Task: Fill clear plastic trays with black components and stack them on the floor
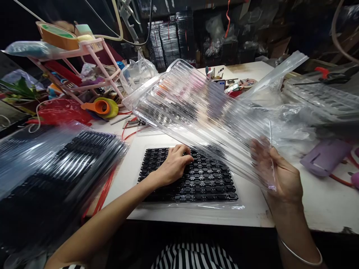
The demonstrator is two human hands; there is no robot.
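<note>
My right hand (283, 175) grips the lower right end of a clear ribbed plastic tray (196, 108), which is tilted up above the table and smeared by motion. Under it lies a clear tray filled with rows of black connector parts (207, 186), flat on the white table near its front edge. My left hand (176, 162) rests over the upper middle of these parts with its fingers curled down. What those fingertips hold, if anything, is hidden.
Stacked trays of black parts (84, 160) stand at the left. Behind them are a pink rack (95, 56), a red bag (64, 112) and an orange tape roll (102, 107). Clear plastic bags (291, 119) and a purple object (322, 157) lie at the right.
</note>
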